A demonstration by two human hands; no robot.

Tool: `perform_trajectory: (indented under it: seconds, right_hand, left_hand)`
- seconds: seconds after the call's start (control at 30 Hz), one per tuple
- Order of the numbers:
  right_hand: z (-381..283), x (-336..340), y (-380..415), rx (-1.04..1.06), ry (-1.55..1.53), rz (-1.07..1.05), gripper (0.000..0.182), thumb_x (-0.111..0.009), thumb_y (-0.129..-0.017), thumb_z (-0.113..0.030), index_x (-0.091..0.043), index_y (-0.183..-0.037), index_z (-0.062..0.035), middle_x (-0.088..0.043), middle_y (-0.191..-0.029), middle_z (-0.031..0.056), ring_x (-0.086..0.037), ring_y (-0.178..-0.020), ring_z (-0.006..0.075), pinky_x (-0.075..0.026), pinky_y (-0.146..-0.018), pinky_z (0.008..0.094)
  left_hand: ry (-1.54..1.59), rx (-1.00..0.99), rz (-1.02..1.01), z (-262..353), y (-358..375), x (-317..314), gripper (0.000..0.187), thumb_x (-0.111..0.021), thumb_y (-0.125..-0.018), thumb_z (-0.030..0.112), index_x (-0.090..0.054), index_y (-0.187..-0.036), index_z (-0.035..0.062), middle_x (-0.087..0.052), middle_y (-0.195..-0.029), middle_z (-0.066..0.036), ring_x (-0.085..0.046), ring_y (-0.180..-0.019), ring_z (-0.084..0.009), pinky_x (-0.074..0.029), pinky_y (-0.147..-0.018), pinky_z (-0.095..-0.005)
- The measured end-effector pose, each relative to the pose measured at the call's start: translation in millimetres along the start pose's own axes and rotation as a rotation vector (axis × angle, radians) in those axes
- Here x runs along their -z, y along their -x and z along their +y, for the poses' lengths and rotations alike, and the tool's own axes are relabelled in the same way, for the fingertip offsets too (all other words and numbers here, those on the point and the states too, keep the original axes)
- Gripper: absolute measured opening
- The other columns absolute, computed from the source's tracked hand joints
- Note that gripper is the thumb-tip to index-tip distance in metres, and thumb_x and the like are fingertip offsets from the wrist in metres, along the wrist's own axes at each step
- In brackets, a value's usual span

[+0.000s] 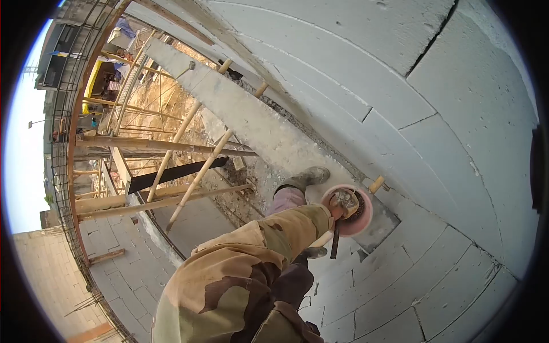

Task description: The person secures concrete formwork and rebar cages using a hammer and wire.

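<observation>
My left hand (341, 208), at the end of a camouflage sleeve (291, 228), reaches over the rim of a pink bucket (366, 220). Its fingers are curled, with grey mortar-like smears on or around them. A tool with a dark handle (335, 243) juts out beneath the hand, which appears closed on it. The tool's other end is hidden by the hand and bucket. Dark contents (357, 212) show inside the bucket. My right hand is out of view.
The bucket stands on a mortar-covered plank (257, 131) beside a grey block wall (354, 91). A dirty boot (311, 177) stands on the plank. Wooden poles (197, 180) and a black board (171, 176) lie left, above rubble. Rebar (64, 171) curves along the far left.
</observation>
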State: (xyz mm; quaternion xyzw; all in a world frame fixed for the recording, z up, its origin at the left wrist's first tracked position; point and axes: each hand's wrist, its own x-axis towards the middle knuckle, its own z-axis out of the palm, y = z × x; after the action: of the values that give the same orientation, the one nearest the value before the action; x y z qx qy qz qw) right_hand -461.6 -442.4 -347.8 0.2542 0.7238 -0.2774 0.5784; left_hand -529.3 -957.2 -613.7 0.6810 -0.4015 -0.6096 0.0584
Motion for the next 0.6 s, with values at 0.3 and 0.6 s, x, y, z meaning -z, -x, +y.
perform_trajectory:
  seconds: [0.3, 0.6]
  right_hand:
    - [-177.5, 37.0, 31.3, 0.243, -0.001, 0.19, 0.025, -0.059, -0.092, -0.016, -0.06, -0.112, -0.0009, -0.068, -0.1, 0.0149, -0.07, -0.078, 0.0281, -0.056, -0.067, 0.0365]
    - [-215.6, 0.7, 15.7, 0.213, 0.007, 0.082, 0.024, -0.063, -0.091, -0.019, -0.062, -0.108, -0.0008, -0.07, -0.092, 0.0138, -0.071, -0.073, 0.027, -0.056, -0.062, 0.0355]
  left_hand:
    - [0.503, 0.034, -0.096, 118.9, 69.5, 123.6, 0.013, -0.064, -0.075, 0.003, -0.067, -0.087, 0.0012, -0.064, -0.081, -0.01, -0.062, -0.075, -0.0224, -0.048, -0.071, -0.0338]
    - [0.957, 0.104, 0.15, 153.1, 9.8, 311.6, 0.006, -0.056, -0.078, 0.0, -0.057, -0.08, 0.0056, -0.058, -0.076, -0.008, -0.058, -0.065, -0.0236, -0.048, -0.062, -0.0353]
